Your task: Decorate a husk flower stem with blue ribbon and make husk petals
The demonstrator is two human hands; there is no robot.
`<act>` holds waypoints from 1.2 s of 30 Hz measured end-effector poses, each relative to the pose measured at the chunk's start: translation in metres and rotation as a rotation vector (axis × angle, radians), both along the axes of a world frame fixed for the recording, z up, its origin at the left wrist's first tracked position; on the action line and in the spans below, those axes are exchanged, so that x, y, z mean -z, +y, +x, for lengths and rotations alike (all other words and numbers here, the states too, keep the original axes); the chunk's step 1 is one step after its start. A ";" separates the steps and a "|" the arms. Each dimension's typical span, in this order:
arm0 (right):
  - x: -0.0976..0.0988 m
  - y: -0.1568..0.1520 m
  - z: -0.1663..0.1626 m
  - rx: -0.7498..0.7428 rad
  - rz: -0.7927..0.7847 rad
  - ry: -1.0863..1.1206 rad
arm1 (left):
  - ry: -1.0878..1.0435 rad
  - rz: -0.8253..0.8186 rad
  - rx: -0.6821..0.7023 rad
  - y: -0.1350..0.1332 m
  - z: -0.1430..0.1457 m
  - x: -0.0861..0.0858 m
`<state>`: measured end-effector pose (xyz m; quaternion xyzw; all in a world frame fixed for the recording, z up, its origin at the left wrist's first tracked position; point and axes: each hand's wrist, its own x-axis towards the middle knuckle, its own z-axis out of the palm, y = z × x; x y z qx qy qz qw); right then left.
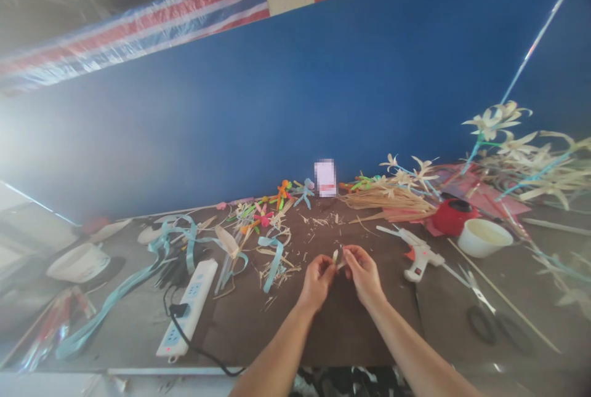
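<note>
Both hands meet over the dark brown tabletop (351,335), fingers pinched close together. My left hand (317,281) is closed on a small pale straw-like strip (335,256), whose light tip stands up above the thumb. Just beside it, my right hand (364,275) pinches at the strip's other end; the fingers hide most of it. To the right of my right hand lies a white glue gun (420,258), its nozzle pointing left and away. Pale straw scraps (323,221) are scattered beyond the hands.
Black-handled scissors (482,298), a white cup (484,238) and a red tape dispenser (451,216) sit right. Pale straw flowers (521,144) stand beyond them. Left are a white power strip (189,308), light-blue ribbon (117,301) and colourful pipe-cleaner figures (263,215). A blue panel (295,108) rises behind.
</note>
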<state>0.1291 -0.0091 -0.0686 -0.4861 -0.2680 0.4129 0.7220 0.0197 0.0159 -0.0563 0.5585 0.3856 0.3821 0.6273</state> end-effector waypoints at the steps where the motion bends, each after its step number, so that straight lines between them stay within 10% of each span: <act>1: 0.000 0.000 0.001 -0.005 0.001 0.010 | -0.010 -0.014 -0.018 0.000 0.000 0.000; 17: -0.002 -0.005 0.006 -0.303 0.021 -0.099 | -0.114 -0.028 -0.005 0.007 -0.004 0.001; 36: 0.001 -0.008 -0.001 -0.209 -0.023 -0.354 | -0.074 -0.035 -0.046 0.010 -0.002 0.013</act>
